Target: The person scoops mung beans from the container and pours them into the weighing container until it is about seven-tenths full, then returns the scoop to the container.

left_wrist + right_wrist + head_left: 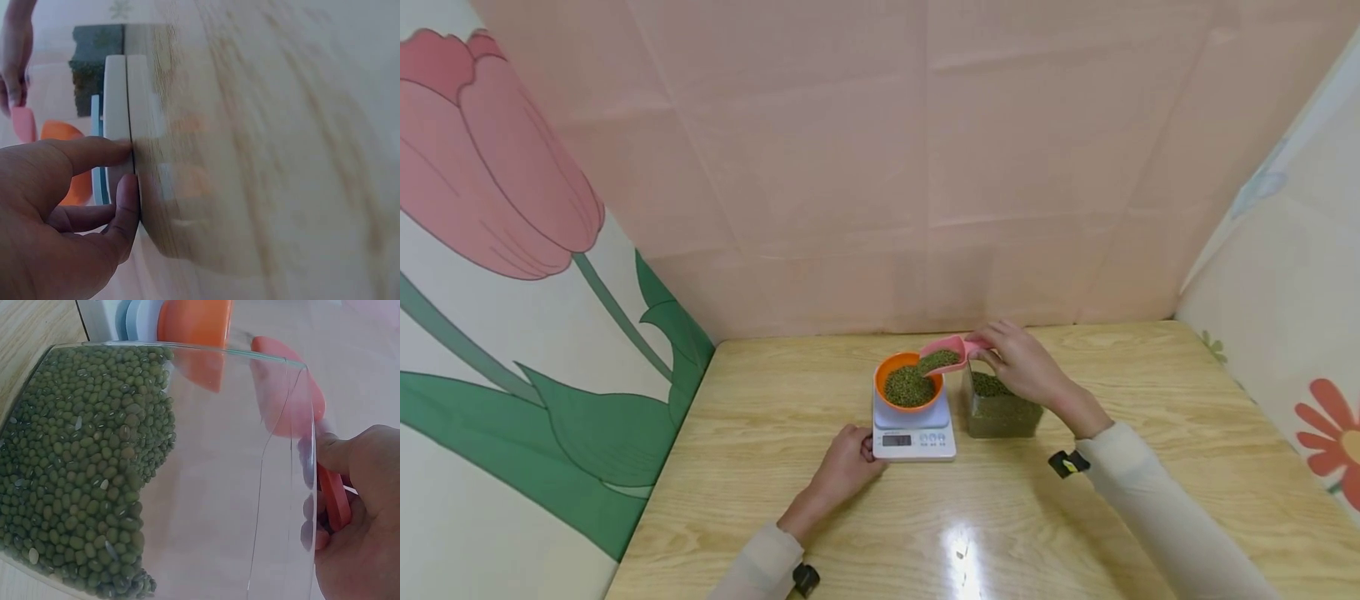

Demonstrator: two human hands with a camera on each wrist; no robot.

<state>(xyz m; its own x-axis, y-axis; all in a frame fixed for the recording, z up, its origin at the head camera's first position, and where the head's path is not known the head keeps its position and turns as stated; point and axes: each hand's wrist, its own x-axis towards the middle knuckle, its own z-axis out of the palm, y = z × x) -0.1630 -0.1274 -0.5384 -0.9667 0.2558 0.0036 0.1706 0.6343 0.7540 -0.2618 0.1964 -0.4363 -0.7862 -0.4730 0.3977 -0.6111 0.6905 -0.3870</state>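
Observation:
In my right hand I grip the handle of a pink scoop by thumb and fingers. Mung beans fill the scoop, which tilts over the right rim of an orange bowl. More mung beans lie in the bowl, which stands on a white kitchen scale. My left hand holds the scale's near left corner, with thumb and index fingertips against its edge. Below my right hand stands a clear box with mung beans inside.
All of this stands on a wood-grain table. A pink-covered wall rises along its far edge. Flower-printed walls flank it, with a tulip on the left and a red flower on the right.

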